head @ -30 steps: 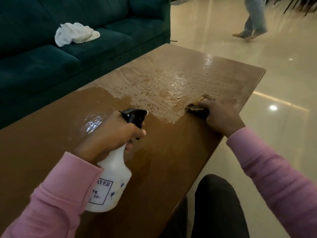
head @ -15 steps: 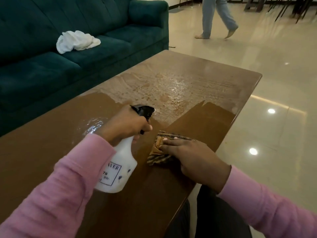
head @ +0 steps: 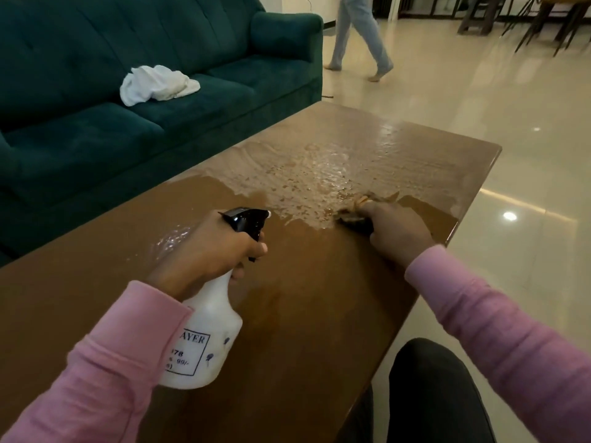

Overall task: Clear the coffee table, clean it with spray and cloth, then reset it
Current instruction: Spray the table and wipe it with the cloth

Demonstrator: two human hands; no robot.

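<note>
The brown wooden coffee table [head: 319, 314] fills the middle of the view; its far half is wet and glistening with spray. My left hand [head: 204, 251] grips the neck of a white spray bottle [head: 204, 340] with a black trigger head, held tilted just above the near part of the table. My right hand [head: 396, 231] presses a striped brown cloth [head: 358, 212] flat on the table at the edge of the wet patch, near the right side. Most of the cloth is hidden under my fingers.
A dark green sofa [head: 96, 145] runs along the table's left side with a crumpled white cloth [head: 156, 84] on its seat. Someone's legs [head: 361, 36] cross the shiny tiled floor beyond the table. Chairs stand at the far right. My dark-trousered knee [head: 431, 394] is at the table's near right edge.
My right hand has pushed the cloth forward from near the spray bottle back out to the wet patch. The person in the background has walked further left.
</note>
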